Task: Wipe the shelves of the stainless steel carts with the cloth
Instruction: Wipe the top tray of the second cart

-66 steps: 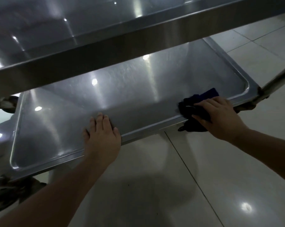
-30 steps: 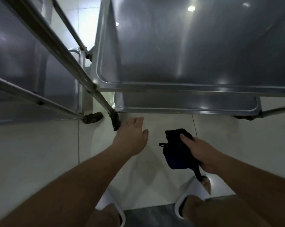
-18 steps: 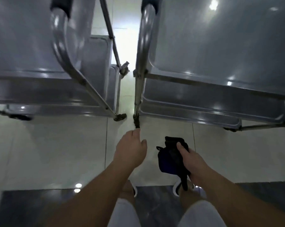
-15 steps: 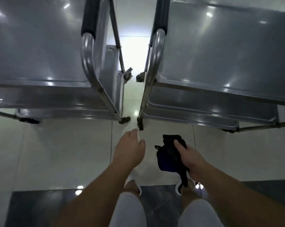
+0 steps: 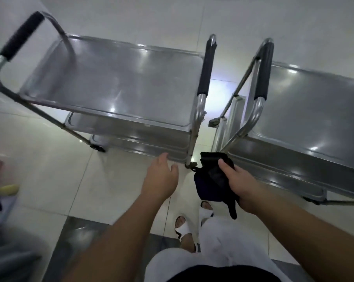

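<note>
Here we stand between two stainless steel carts, the left cart and the right cart, with neither hand on a shelf. Our right hand has its fingers curled round the dark cloth, held in the air over the floor near the carts' near corners. Our left hand hangs loose and holds nothing, just short of the left cart's lower shelf. We cannot tell from the shine which shelves are already wiped, so we judge the wiping is paused, not clearly finished.
</note>
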